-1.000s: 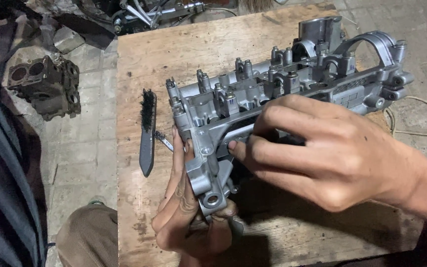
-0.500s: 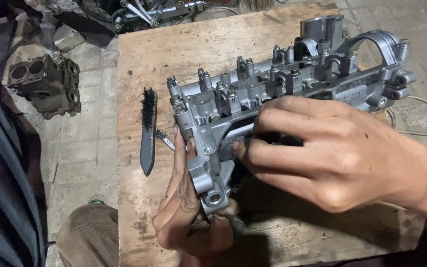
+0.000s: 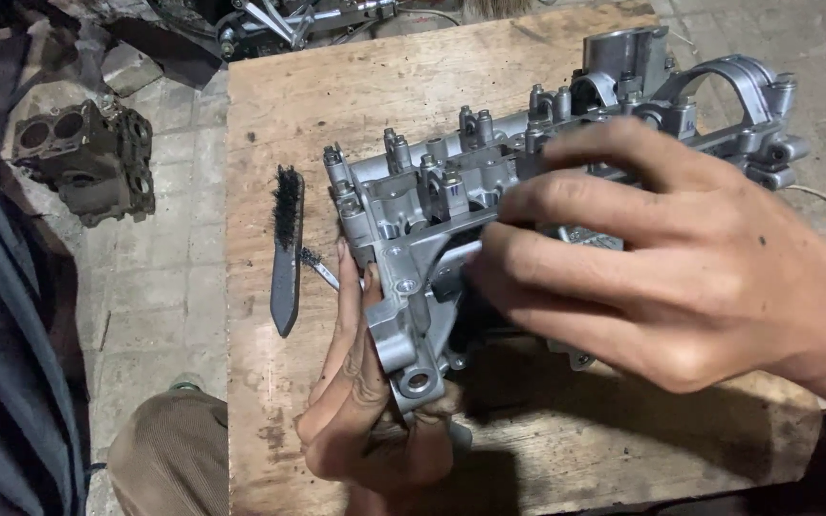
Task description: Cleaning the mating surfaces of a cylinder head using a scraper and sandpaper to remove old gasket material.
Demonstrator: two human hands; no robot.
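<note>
grey cast engine housing (image 3: 451, 201) lies on the wooden board (image 3: 336, 96); my left hand (image 3: 365, 401) grips its near end, my right hand (image 3: 681, 258) pinches into its middle. fitting stage, i judge; next needs steady fingertips.

My left hand (image 3: 367, 406) comes up from the bottom edge, palm turned toward the right, fingers (image 3: 344, 315) stretched long and close together, pointing away from me. Its thumb curls in low at the heel of the hand, tucked toward the right. My right hand (image 3: 681, 258) enters from the right edge, back of the hand facing the head camera, wrist slanting down toward the lower right corner. Its fingers (image 3: 566, 196) are bent and spread a little, tips pointing left and pressed downward. The two hands sit near each other without touching.
</note>
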